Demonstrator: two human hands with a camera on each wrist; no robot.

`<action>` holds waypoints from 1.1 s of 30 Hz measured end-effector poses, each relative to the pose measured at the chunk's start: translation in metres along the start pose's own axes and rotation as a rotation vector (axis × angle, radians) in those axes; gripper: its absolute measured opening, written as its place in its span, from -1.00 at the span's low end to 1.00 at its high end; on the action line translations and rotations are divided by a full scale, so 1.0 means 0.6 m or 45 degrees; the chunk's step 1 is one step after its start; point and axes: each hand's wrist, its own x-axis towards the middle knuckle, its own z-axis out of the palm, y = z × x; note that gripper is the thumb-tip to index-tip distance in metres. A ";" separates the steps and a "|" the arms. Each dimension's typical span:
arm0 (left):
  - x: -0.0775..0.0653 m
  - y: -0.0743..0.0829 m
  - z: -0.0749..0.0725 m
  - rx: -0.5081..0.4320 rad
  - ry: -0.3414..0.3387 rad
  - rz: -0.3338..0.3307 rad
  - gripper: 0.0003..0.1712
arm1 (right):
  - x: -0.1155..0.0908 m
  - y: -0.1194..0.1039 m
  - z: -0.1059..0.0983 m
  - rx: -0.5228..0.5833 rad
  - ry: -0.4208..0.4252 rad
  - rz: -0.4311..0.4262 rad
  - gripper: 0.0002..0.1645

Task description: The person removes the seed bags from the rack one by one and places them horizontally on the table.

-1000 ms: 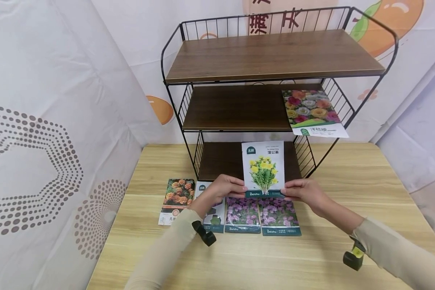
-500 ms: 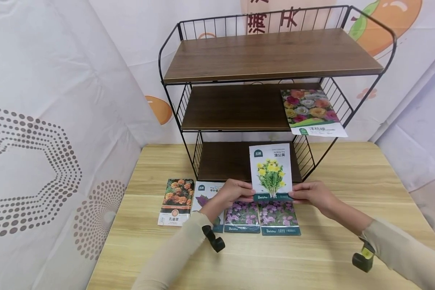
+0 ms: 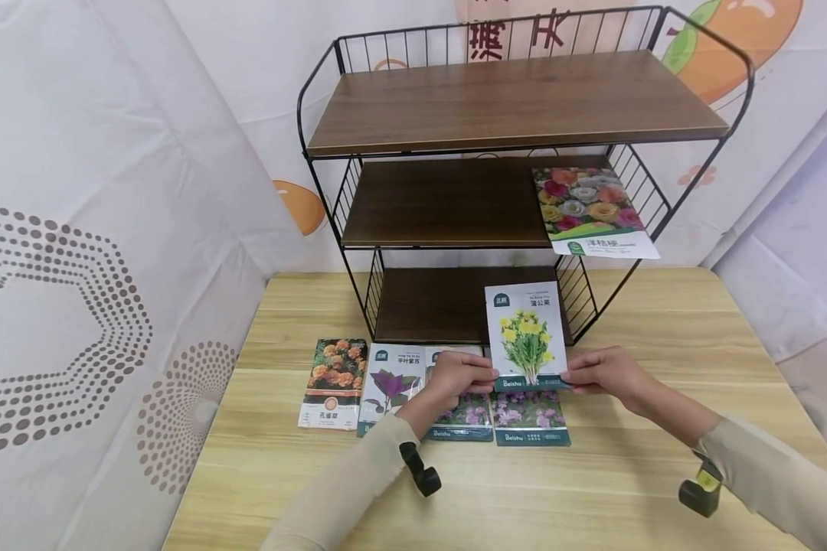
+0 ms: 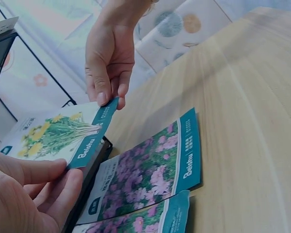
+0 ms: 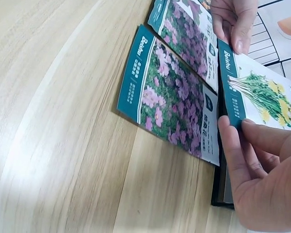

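Observation:
A white seed packet with yellow dandelions (image 3: 526, 337) is held up by its two lower corners, at the right front of the lowest shelf (image 3: 427, 306). My left hand (image 3: 455, 379) pinches the left corner between thumb and fingers. The right corner is pinched by my right hand (image 3: 609, 373). In the left wrist view the packet's green bottom band (image 4: 94, 131) runs from one thumb to the other. Below it, a purple-flower packet (image 3: 531, 419) lies on the table, its upper part hidden in the head view. Another purple-flower packet (image 3: 470, 417) lies to its left.
An orange marigold packet (image 3: 335, 375) and a purple-leaf packet (image 3: 389, 383) lie further left on the wooden table (image 3: 524, 497). On the middle shelf's right end, a packet of mixed blooms (image 3: 589, 207) juts past the edge. The black wire rack (image 3: 320, 180) has a bare top shelf (image 3: 510, 99).
Both hands have carried the dandelion packet to the right and slightly down, toward the lowest shelf's right end. The purple-leaf packet, partly covered by the left arm before, now shows more.

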 end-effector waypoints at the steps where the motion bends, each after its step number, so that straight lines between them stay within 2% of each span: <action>1: 0.001 -0.002 0.002 0.001 -0.003 -0.011 -0.83 | 0.000 0.001 -0.001 -0.009 -0.001 0.010 -0.64; 8: 0.007 -0.008 0.011 0.029 -0.058 -0.088 -0.84 | 0.000 0.012 -0.015 -0.075 -0.064 0.074 -0.63; 15: 0.008 -0.012 0.025 0.076 -0.073 -0.158 -0.88 | -0.001 0.021 -0.033 -0.089 -0.223 0.112 -0.68; 21: 0.005 -0.019 0.039 0.083 -0.091 -0.216 -0.93 | 0.001 0.034 -0.044 -0.109 -0.314 0.170 -0.70; 29: 0.001 -0.028 0.052 0.045 -0.110 -0.246 -0.89 | -0.002 0.044 -0.049 -0.163 -0.340 0.212 -0.71; 33: 0.001 -0.035 0.061 0.041 -0.087 -0.240 -0.87 | -0.006 0.043 -0.050 -0.199 -0.359 0.223 -0.72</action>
